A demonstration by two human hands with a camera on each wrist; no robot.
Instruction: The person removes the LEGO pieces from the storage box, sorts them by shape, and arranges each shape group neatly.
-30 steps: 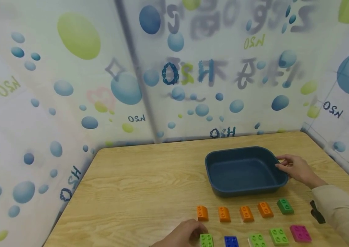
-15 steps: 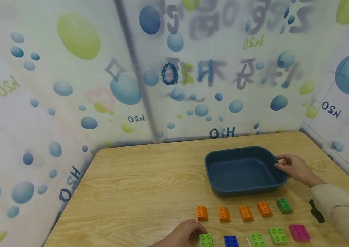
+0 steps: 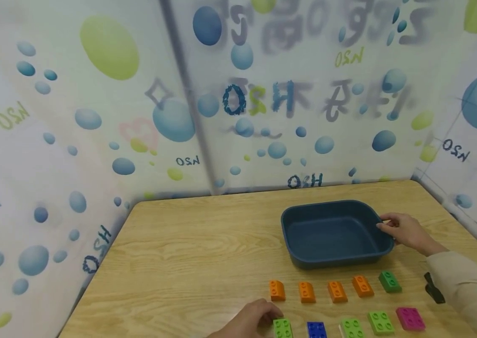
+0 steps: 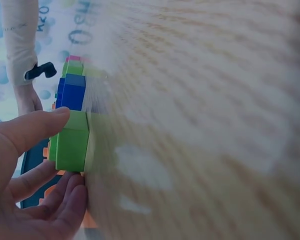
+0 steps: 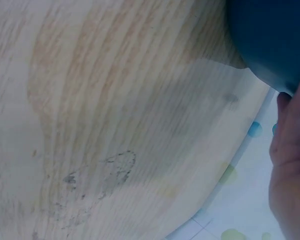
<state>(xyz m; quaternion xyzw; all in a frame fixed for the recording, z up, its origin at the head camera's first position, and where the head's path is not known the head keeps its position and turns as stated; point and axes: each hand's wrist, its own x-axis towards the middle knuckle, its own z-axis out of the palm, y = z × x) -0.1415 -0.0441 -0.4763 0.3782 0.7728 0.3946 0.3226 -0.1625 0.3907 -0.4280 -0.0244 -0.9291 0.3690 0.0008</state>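
Observation:
My right hand [image 3: 407, 232] grips the right rim of a dark blue rectangular bin [image 3: 333, 241], which stands on the table. Nothing lies inside the bin. At the front edge of the view, my left hand [image 3: 250, 320] pinches a light green building block [image 3: 282, 328] between thumb and fingers. The left wrist view shows the thumb on one side of this block [image 4: 72, 145] and a finger at the opposite side, with the block down at the tabletop. In the right wrist view, the fingers of my right hand [image 5: 292, 150] meet the bin's side [image 5: 270, 45].
Beside the held block run a blue block [image 3: 316, 330], light green blocks [image 3: 381, 323] and a magenta block [image 3: 410, 319]. Behind them is a row of orange blocks [image 3: 306, 292] and a green block [image 3: 390, 281]. A patterned curtain [image 3: 263, 155] borders the wooden table [image 3: 187, 253].

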